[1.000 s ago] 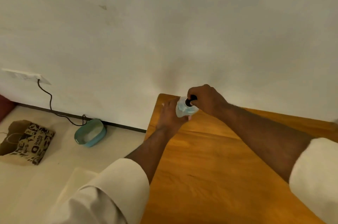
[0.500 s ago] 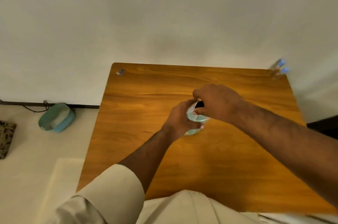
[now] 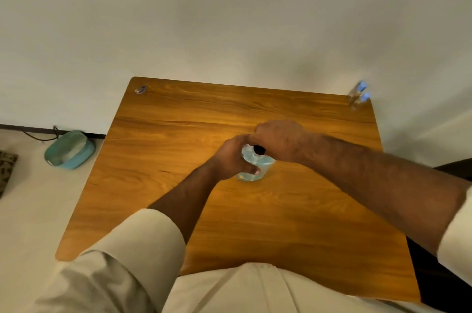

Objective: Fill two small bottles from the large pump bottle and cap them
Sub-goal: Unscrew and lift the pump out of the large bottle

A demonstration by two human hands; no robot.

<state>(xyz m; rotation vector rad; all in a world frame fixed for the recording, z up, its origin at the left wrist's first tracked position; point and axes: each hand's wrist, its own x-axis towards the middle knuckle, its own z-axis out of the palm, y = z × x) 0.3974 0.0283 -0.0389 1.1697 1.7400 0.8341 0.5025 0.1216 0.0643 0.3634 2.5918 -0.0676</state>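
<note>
Mid-table on the wooden table (image 3: pixel 178 210), the left hand (image 3: pixel 231 156) grips the clear, blue-tinted large pump bottle (image 3: pixel 255 167) while the right hand (image 3: pixel 279 140) pinches its black top, which should turn squarely with the base braced.

Cream long sleeves (image 3: pixel 143 238) rolled above bare forearms, matching cream shirt front (image 3: pixel 255 289).

Both hands (image 3: pixel 255 149) grip the large pump bottle (image 3: pixel 255 167) on the table (image 3: pixel 306 223).

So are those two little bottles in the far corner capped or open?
Capped: both little bottles stand upright with blue caps on.
</note>
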